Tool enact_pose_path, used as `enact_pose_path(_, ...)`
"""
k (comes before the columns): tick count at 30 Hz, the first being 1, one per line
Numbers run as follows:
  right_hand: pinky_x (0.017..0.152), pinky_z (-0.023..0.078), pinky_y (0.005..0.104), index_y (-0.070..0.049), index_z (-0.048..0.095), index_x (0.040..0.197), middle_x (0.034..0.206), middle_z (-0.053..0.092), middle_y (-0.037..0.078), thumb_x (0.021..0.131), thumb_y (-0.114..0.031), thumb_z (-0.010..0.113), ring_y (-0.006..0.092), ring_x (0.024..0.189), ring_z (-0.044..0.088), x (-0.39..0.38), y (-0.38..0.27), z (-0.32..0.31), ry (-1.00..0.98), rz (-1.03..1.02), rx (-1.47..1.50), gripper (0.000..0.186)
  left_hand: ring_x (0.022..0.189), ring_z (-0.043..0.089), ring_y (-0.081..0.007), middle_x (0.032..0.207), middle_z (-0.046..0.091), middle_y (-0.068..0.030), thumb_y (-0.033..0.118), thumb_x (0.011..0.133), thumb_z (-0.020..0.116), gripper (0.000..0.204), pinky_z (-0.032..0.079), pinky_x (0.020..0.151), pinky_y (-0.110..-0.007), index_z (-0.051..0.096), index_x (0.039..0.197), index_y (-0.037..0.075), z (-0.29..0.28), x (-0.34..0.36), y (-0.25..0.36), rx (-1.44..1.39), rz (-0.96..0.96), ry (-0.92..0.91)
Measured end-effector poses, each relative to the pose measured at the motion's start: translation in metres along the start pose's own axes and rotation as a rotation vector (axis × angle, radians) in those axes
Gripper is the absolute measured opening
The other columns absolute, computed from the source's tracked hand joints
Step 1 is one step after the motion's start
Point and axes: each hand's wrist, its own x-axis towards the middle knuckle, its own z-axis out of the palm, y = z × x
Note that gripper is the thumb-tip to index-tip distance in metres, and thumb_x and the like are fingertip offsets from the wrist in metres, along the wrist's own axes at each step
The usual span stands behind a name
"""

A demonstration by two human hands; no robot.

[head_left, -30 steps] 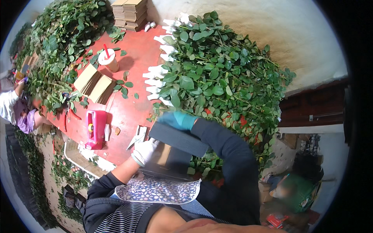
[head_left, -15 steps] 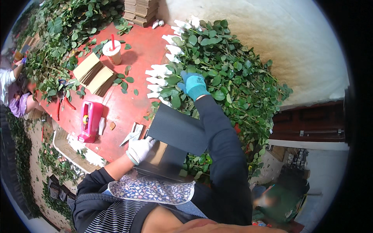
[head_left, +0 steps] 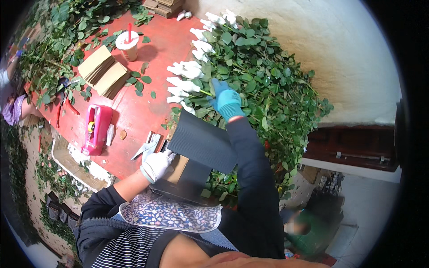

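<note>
My right hand point(head_left: 227, 98), in a blue glove, reaches into a heap of leafy flower stems point(head_left: 277, 94). Its fingers are closed at a green stem that leads to a white-sleeved bud point(head_left: 185, 85); the fingers partly hide the grip. Several more white-sleeved buds line the heap's left edge. My left hand point(head_left: 157, 166), white-gloved, is closed on the near left edge of a black corrugated sheet point(head_left: 201, 143). Beneath the sheet show a brown cardboard piece point(head_left: 178, 169) and more black board. Against the left hand lies a grey metal stapler-like tool point(head_left: 149, 145).
On the red table point(head_left: 134, 116) stand a pink tape dispenser point(head_left: 98, 129), folded brown cardboard point(head_left: 103, 71) and a cup with a red straw point(head_left: 128, 47). Red-handled cutters point(head_left: 66, 109) lie further left. A basket point(head_left: 73, 165) sits beside the table. Other people are at left and lower right.
My right hand has shifted slightly down, and a bare stem now shows between it and a white-sleeved bud. The left hand stays at the black sheet. The whole view has shifted a little.
</note>
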Motion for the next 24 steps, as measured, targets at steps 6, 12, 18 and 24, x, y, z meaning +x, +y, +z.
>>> enact_pose_path(6, 0.077, 0.054, 0.0443, -0.009, 0.068, 0.099, 0.094, 0.068, 0.016, 0.076, -0.014, 0.074, 0.0355, 0.085, 0.067, 0.007, 0.053, -0.021, -0.001, -0.046, 0.291, 0.025, 0.076, 0.067, -0.0295, 0.094, 0.062, -0.0117, 0.020, 0.074, 0.072, 0.045, 0.054, 0.067, -0.041, 0.061, 0.115, 0.006, -0.001, 0.000, 0.000, -0.039, 0.006, 0.065)
enact_pose_path(12, 0.075, 0.052, 0.0471, -0.008, 0.057, 0.113, 0.090, 0.065, 0.019, 0.078, -0.013, 0.071, 0.0397, 0.085, 0.063, 0.004, 0.020, -0.041, 0.223, -0.247, 0.230, 0.038, 0.076, 0.067, -0.0310, 0.098, 0.061, -0.0119, 0.021, 0.075, 0.072, 0.045, 0.054, 0.068, -0.042, 0.060, 0.116, 0.006, 0.000, -0.002, -0.003, -0.069, -0.002, 0.069)
enact_pose_path(18, 0.085, 0.051, 0.0459, -0.008, 0.048, 0.130, 0.106, 0.064, 0.020, 0.077, -0.021, 0.076, 0.0374, 0.096, 0.065, 0.000, 0.010, 0.028, -0.035, -0.081, -0.080, 0.061, 0.080, 0.067, -0.0308, 0.111, 0.061, -0.0122, 0.025, 0.073, 0.076, 0.054, 0.054, 0.069, -0.042, 0.059, 0.121, 0.006, 0.002, 0.003, -0.001, 0.025, 0.055, 0.100)
enact_pose_path(24, 0.077, 0.056, 0.0381, -0.001, 0.050, 0.131, 0.116, 0.063, 0.018, 0.081, -0.001, 0.065, 0.0285, 0.100, 0.067, -0.070, 0.097, -0.107, 0.656, -0.027, 0.611, 0.052, 0.081, 0.066, -0.0305, 0.107, 0.062, -0.0122, 0.024, 0.074, 0.075, 0.050, 0.054, 0.069, -0.041, 0.059, 0.117, 0.005, 0.001, -0.001, -0.001, -0.069, -0.010, 0.046)
